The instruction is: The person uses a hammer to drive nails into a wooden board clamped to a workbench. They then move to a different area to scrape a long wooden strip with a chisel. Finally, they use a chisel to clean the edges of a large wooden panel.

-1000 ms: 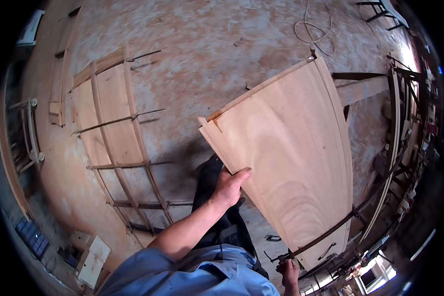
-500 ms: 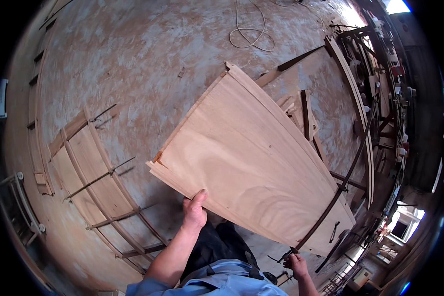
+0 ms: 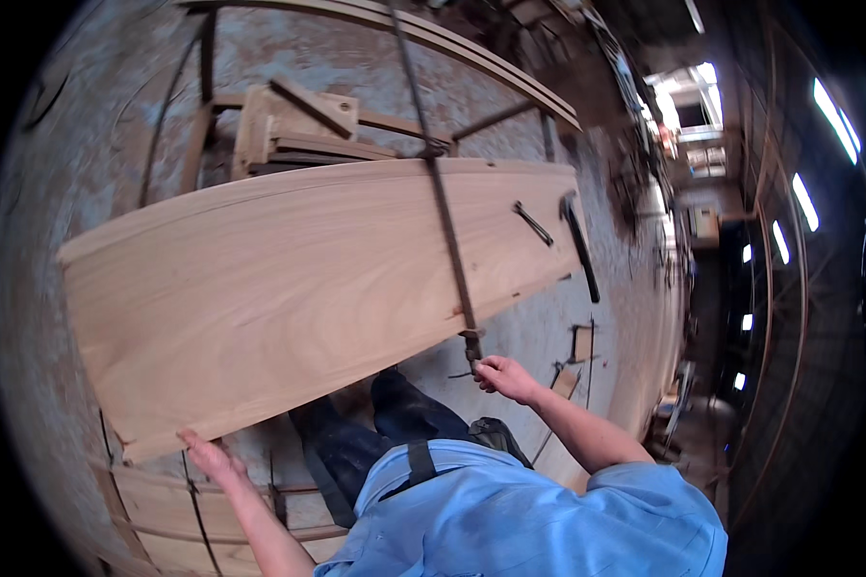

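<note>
A large pale wooden panel (image 3: 289, 279) lies across in front of me, wider than my body. At its near left corner, my left hand (image 3: 214, 457) grips the edge; the fingers beneath are partly hidden. A long dark bar clamp (image 3: 445, 207) spans the panel from far edge to near edge. My right hand (image 3: 502, 377) is closed on the screw end of that clamp, just off the near edge, at its thin cross handle. On the panel's right end lie a wrench (image 3: 532, 223) and a hammer (image 3: 579, 248) with a dark handle.
Beyond the panel stand wood pieces (image 3: 303, 120) and a long curved wooden rail (image 3: 452, 46). A clamped wooden frame (image 3: 164, 505) lies on the floor at lower left. Small wood blocks (image 3: 581, 342) lie to the right. Benches and clutter line the far right.
My view has swung to the right, so the panel now lies more crosswise and its right end, with wrench and hammer, shows more fully. Both hands stay at the panel and clamp.
</note>
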Action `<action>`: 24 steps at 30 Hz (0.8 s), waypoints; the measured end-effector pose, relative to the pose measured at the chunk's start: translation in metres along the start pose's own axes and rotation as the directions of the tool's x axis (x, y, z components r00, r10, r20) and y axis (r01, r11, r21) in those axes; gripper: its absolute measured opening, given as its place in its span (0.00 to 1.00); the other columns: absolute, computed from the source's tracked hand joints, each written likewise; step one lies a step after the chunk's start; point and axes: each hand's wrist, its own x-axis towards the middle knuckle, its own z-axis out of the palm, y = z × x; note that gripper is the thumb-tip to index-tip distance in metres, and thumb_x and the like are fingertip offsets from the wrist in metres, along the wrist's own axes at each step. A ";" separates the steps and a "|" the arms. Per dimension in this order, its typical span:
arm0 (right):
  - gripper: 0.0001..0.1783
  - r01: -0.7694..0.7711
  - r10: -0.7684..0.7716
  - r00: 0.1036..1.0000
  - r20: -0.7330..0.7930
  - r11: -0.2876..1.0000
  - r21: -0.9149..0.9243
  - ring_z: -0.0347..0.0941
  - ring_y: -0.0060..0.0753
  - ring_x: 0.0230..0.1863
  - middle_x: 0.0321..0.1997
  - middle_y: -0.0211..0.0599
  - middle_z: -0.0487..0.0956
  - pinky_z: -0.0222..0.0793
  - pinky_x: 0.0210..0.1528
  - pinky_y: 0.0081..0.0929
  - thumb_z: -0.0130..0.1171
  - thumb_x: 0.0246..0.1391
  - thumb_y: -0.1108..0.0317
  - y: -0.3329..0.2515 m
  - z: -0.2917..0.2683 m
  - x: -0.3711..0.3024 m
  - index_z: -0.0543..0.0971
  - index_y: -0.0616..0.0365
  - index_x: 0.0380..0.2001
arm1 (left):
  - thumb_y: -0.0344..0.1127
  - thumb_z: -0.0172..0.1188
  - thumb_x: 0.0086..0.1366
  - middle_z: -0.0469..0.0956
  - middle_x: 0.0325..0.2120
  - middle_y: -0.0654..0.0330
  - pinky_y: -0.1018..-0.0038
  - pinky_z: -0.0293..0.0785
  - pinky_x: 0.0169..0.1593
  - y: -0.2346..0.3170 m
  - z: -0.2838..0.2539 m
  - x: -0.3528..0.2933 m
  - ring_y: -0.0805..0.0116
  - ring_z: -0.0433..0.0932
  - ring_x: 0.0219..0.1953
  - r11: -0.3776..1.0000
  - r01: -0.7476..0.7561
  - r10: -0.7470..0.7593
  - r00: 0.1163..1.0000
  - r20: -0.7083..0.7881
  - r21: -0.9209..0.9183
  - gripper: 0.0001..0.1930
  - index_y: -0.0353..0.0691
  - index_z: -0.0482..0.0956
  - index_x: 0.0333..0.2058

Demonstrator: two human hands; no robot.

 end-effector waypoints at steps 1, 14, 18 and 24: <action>0.19 0.009 -0.008 1.000 -0.011 1.000 0.022 0.74 0.23 0.31 0.34 0.35 0.80 0.73 0.36 0.24 0.51 0.62 0.57 0.013 -0.006 0.000 0.77 0.65 0.40 | 0.52 0.51 0.70 0.72 0.52 0.51 0.65 0.71 0.55 0.002 0.006 -0.005 0.61 0.73 0.52 1.000 -0.012 0.012 1.000 -0.014 -0.008 0.31 0.29 0.64 0.58; 0.18 0.275 -0.239 0.939 -0.249 0.954 0.121 0.76 0.25 0.35 0.34 0.37 0.81 0.73 0.39 0.26 0.56 0.59 0.60 0.218 -0.105 0.052 0.76 0.65 0.44 | 0.35 0.55 0.67 0.76 0.45 0.52 0.72 0.69 0.52 -0.009 0.074 -0.166 0.65 0.74 0.46 0.328 -0.553 0.659 0.715 0.234 0.766 0.23 0.29 0.67 0.58; 0.19 0.354 -0.274 0.888 -0.368 0.919 0.170 0.78 0.33 0.37 0.36 0.43 0.81 0.73 0.42 0.30 0.58 0.57 0.59 0.249 -0.158 0.072 0.76 0.64 0.45 | 0.32 0.52 0.69 0.76 0.49 0.52 0.71 0.69 0.54 -0.072 0.178 -0.252 0.64 0.75 0.49 0.409 -0.735 0.449 0.678 0.582 0.540 0.20 0.29 0.69 0.57; 0.19 0.478 -0.274 0.773 -0.572 0.845 0.241 0.78 0.43 0.39 0.36 0.47 0.80 0.72 0.42 0.35 0.60 0.55 0.61 0.288 -0.244 0.076 0.75 0.63 0.44 | 0.27 0.58 0.60 0.75 0.46 0.48 0.61 0.69 0.54 -0.182 0.358 -0.394 0.50 0.73 0.48 -0.269 -0.963 0.070 -0.041 0.997 -0.021 0.20 0.35 0.72 0.51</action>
